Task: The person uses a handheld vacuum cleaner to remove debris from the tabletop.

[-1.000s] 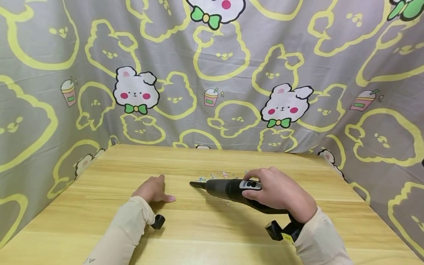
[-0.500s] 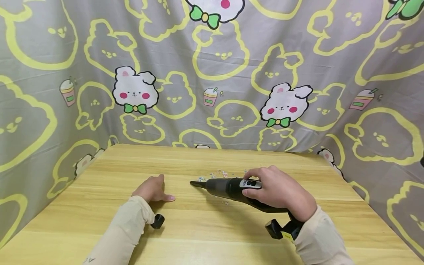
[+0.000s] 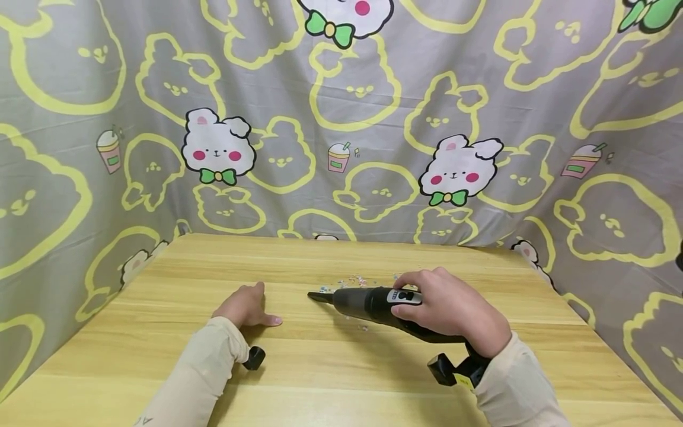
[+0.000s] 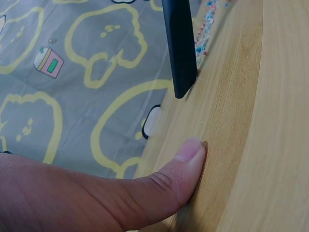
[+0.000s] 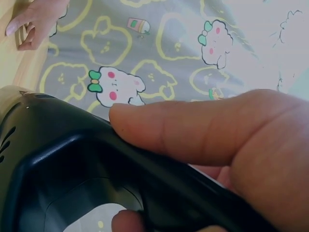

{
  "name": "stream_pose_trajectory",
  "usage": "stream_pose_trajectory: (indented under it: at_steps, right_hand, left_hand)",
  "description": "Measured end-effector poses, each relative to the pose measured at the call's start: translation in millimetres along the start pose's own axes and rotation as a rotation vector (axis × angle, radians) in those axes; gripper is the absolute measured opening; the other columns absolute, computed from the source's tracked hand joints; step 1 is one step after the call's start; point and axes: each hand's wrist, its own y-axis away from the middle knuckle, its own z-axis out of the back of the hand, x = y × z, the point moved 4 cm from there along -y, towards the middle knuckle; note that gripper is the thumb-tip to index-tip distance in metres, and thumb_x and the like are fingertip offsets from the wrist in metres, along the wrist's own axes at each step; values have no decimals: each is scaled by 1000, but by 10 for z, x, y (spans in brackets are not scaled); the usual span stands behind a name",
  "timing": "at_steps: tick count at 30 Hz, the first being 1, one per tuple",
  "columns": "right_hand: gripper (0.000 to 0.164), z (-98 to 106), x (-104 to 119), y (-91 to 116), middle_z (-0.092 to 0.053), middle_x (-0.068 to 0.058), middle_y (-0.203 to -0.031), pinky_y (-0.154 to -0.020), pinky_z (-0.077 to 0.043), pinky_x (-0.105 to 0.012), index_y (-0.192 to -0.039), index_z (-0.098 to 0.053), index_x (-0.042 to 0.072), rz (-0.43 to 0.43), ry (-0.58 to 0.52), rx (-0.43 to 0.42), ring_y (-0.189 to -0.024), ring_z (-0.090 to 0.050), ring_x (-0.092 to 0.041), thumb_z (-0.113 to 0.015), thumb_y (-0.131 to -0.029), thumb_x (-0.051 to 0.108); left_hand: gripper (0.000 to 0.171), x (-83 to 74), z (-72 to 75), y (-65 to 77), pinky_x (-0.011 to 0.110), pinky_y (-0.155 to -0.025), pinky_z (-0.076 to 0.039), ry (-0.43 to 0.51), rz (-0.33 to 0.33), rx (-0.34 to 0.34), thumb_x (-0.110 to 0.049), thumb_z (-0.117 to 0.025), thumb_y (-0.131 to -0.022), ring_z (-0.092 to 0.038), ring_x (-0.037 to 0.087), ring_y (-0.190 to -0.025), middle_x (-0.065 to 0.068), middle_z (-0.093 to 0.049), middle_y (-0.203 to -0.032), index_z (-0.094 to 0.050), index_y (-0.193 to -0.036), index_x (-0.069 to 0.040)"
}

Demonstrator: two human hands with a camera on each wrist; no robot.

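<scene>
Black handheld vacuum (image 3: 365, 305) is held above the wooden table (image 3: 320, 379), right hand (image 3: 452, 307) wrapped round its handle, probably the best hold; shell looks stiff, smooth, moderately heavy. Left hand (image 3: 245, 305), thumb spread, holds nothing and rests on the table ahead of the nozzle (image 3: 321, 297), likely blocking leftward travel. Coloured bits (image 3: 358, 280), probably featherlight, lie around the vacuum's front.

A gap lies between left hand (image 3: 246, 305) and vacuum (image 3: 354, 302). Curtain (image 3: 290, 71) bounds the worktop (image 3: 320, 382) behind and on both sides.
</scene>
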Motion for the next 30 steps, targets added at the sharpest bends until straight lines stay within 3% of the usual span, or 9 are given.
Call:
stream_pose_trajectory:
  at_steps: [30]
  right_hand:
    - [30,11,-11,3,-65,3,-85,-65,-46,-33,-107,-70,17,-17,0,2,-68,-52,-10,-75,-85,35]
  left_hand:
    - [112,27,-11,6,62,-104,-32,8,-7,-7,-52,-81,-71,-31,53,-132,39,-35,-141,-27,-145,12]
